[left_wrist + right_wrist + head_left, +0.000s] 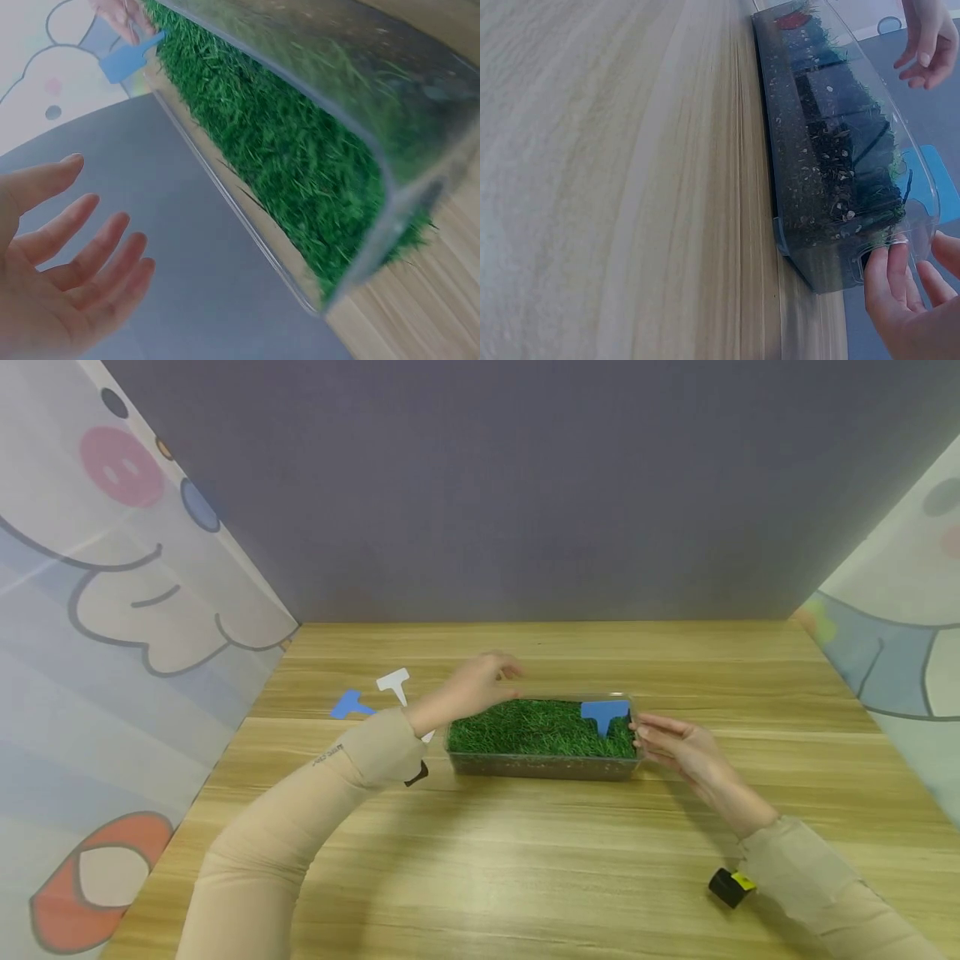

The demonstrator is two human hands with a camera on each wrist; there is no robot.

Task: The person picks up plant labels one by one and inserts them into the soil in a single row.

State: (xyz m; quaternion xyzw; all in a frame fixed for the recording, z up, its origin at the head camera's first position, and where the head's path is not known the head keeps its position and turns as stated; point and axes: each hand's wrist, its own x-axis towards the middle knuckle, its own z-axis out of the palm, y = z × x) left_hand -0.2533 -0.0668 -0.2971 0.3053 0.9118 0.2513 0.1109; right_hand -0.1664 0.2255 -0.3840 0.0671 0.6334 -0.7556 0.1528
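Note:
A clear plastic planter box (543,767) filled with dark soil and green grass (525,727) stands lengthwise on the table. In the grass at its right end stands a blue T-shaped plant label (603,711). My right hand (686,752) grips the box's right end wall, fingers (889,281) at the wall and thumb near the rim. Above the back left corner hovers my left hand (476,683), holding nothing, its fingers (101,247) spread and slightly bent, apart from the box in the left wrist view.
Left of the box lie a white T-shaped label (394,682) and a blue one (349,705). Another white piece (428,736) shows partly behind the left forearm. A grey panel (480,485) rises behind the wooden table (525,860), with cartoon-printed sheets at both sides.

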